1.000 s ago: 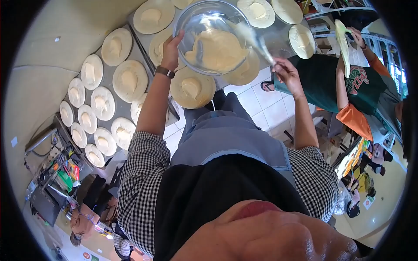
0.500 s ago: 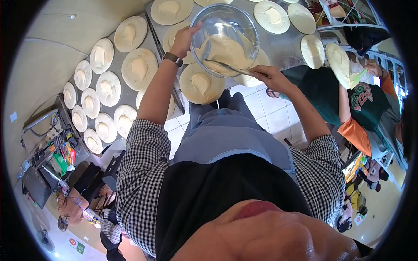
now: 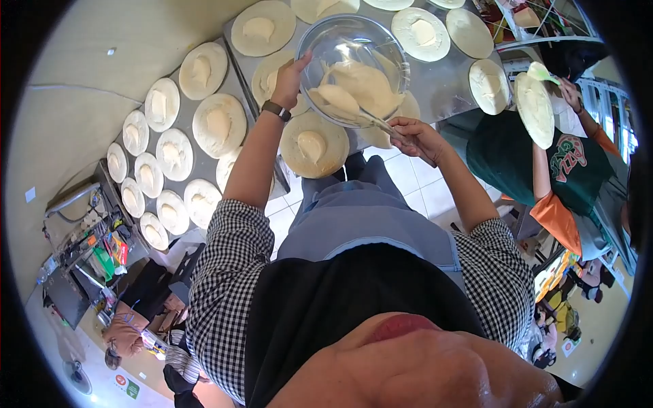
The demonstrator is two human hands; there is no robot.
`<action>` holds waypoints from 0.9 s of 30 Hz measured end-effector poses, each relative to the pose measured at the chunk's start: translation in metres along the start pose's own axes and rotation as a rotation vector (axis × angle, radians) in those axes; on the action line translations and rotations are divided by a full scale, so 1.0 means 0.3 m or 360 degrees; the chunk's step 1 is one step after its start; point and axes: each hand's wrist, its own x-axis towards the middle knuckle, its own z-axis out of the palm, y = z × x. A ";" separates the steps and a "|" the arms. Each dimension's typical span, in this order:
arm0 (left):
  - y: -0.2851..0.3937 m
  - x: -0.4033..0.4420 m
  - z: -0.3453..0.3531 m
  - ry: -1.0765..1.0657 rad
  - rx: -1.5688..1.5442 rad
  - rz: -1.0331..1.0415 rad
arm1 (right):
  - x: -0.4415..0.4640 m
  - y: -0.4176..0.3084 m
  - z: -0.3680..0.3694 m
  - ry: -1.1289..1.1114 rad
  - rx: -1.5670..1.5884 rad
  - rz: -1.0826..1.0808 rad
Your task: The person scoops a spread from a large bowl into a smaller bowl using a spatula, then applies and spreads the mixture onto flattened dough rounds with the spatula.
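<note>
A clear glass bowl [image 3: 354, 41] with creamy sauce [image 3: 364, 81] in it is at the top centre. My left hand [image 3: 291, 80] grips its left rim, fingers on the glass. In my right hand [image 3: 416, 139] is the handle of a spoon [image 3: 338, 99], its head heaped with sauce inside the bowl. Just below the bowl lies a round flatbread [image 3: 314, 145] with a dollop of sauce at its middle. More of the bowl's surroundings are flatbreads, partly hidden behind the glass.
Many flatbreads with dollops lie on the metal table [image 3: 442, 88] and on the tray table [image 3: 183, 132] at left. At right, a co-worker in a green apron [image 3: 571, 160] holds a flatbread [image 3: 534, 110] and a pale green spatula [image 3: 541, 73].
The spoon has gone from above the bowl's right side into the sauce and now carries a heap. The co-worker's spatula has moved to the top of their flatbread.
</note>
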 end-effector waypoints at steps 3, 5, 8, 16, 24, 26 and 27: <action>-0.034 0.072 0.029 0.0027 -0.0102 0.0024 | -0.011 -0.066 -0.077 0.0015 0.0086 -0.0240; -0.046 0.128 0.062 0.0029 -0.0132 0.0023 | -0.036 -0.132 -0.169 0.0056 0.0100 -0.0396; -0.037 0.154 0.115 0.0001 -0.0345 0.0070 | -0.090 -0.231 -0.314 0.0546 0.0038 -0.0829; -0.024 0.149 0.131 0.0054 -0.0434 0.0078 | 0.050 -0.582 -0.889 0.1962 -0.0773 -0.1225; -0.020 0.066 0.053 0.0143 -0.0462 0.0094 | 0.239 -0.656 -0.880 0.3160 -0.1906 -0.0949; -0.023 0.059 0.052 0.0132 -0.0479 0.0117 | 0.259 -0.638 -0.859 0.3073 -0.1829 -0.1046; -0.023 0.050 0.052 0.0131 -0.0478 0.0120 | 0.281 -0.621 -0.887 0.2989 -0.1742 -0.1127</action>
